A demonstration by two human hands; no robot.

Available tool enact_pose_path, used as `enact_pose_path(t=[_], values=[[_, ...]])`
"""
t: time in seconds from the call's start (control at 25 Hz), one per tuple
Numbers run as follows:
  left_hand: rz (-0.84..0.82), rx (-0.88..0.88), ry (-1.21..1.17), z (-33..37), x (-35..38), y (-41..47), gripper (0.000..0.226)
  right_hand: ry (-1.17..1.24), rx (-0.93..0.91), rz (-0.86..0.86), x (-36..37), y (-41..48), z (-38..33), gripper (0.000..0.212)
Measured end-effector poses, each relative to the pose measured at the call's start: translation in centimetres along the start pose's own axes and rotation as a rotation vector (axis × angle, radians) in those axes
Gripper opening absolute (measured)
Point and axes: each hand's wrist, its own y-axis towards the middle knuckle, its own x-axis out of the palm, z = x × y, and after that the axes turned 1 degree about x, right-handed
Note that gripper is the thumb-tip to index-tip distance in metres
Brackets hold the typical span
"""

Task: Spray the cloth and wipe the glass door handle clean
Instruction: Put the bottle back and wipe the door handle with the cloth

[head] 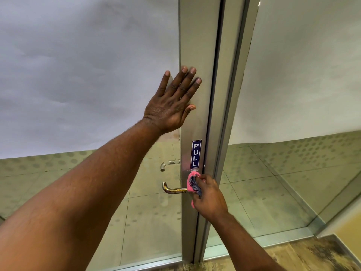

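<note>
Pink cloth: a bunched pink cloth (192, 181) with a grey-blue fold showing sits at the base of the door handle (172, 189), where the lever meets the metal frame, just below the blue PULL sticker (196, 154).
Right hand: the right hand (208, 198) is closed around the cloth, fingers curled over it and pressing it against the handle's root; the grip is narrow and full of fabric.
Left hand: the left hand (172, 103) lies flat and spread wide on the door, palm across the edge of the frosted glass (88, 75) and fingertips on the metal frame (195, 55). It holds nothing and looks to be steadying the door.
Handle: a curved metal lever sticking out to the left of the frame, its hooked end free and uncovered. Brownish marks show along the bar near the cloth. A second lever (169, 164) is visible through the glass, on the far side.
Spray bottle: none in view.
Step in hand: I judge the wiping is under way, since the cloth is already on the handle and no spraying is going on.
How far along: probably early or midway; the outer length of the lever looks unwiped and still marked.
Next move calls for: drawing the cloth leftward along the bar to the hooked tip, wrapping it round so the underside is rubbed too, while the flat left palm keeps the door from swinging.
Watch for: the cloth slipping off the bend at the tip.
</note>
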Motion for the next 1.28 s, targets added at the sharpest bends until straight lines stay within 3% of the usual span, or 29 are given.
enact_pose_path(t=[0.56,0.76,0.96,1.16,1.28], values=[[-0.005,0.003,-0.001,0.0,0.0,0.1,0.069,0.097,-0.104,-0.049,3.8,-0.7,-7.7,0.055],[-0.002,0.004,0.003,-0.1,0.2,0.0,0.068,0.012,-0.245,0.005,3.9,-0.6,-9.0,0.049],[-0.016,0.008,-0.008,0.0,0.2,0.0,0.068,-0.149,-0.389,-0.051,2.6,-1.5,-6.4,0.044],[-0.025,0.006,-0.008,-0.1,0.1,-0.1,0.068,-0.104,-0.121,-0.020,-0.7,-2.7,-1.1,0.033],[-0.056,-0.004,-0.038,0.0,-0.6,0.0,0.068,0.420,0.180,0.010,-3.6,-3.1,-0.4,0.024]])
